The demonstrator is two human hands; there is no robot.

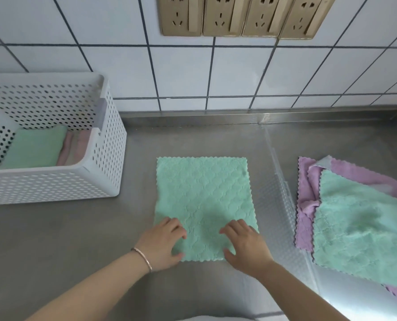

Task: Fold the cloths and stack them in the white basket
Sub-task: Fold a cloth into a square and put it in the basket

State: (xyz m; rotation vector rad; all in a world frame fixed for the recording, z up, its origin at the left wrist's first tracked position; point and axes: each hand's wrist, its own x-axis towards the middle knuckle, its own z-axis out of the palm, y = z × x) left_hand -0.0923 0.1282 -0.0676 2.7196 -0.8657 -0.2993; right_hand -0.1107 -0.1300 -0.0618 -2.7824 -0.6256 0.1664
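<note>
A green cloth (203, 195) lies spread flat on the steel counter in front of me. My left hand (162, 243) rests on its near left corner, thumb at the edge. My right hand (245, 245) rests on its near right corner, fingers bent over the fabric. The white perforated basket (105, 158) stands at the left; a folded green cloth (35, 148) and folded pink cloths (76, 147) lie inside it. At the right is a loose pile: a green cloth (364, 228) on top of purple cloths (305, 205).
The steel counter (65, 239) runs to a raised back lip under a white tiled wall (193, 72). Gold socket plates (237, 16) hang on the wall above. A ridge in the counter (283, 186) runs between the spread cloth and the pile.
</note>
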